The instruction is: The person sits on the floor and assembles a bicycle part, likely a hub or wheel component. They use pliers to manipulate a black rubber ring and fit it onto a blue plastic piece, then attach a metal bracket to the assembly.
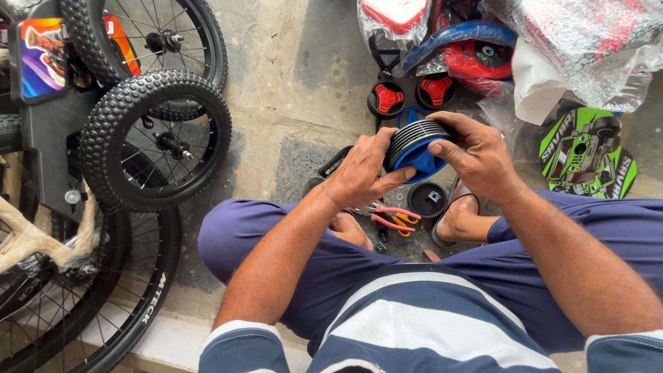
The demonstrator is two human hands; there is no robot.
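Head view: person sits cross-legged on a concrete floor (297, 83), both hands at centre frame. Left hand (362, 173) and right hand (476, 155) are both curled and pressed around a small wheel (414, 148) with a blue hub and ribbed black tread, held above the lap; fingers wrap its rim, thumbs on its edge.

Progress, as judged: assembly looks partway. One small wheel is in hand; two red-and-black wheel discs (388, 99) lie just beyond it, a black cap (427, 199) lies below it near the feet, and pink-handled pliers (390, 217) rest beside the left wrist. Knobby tyres (155, 141) at upper left stand already fitted on spoked rims.

Packaging: clear plastic wrap (587, 41) covers red parts at upper right, beside a blue mudguard (463, 34). A green shield-shaped sticker plate (587, 152) with a vehicle graphic lies at right edge. A multicoloured rectangular decal panel (43, 55) sits at upper left on a black frame.
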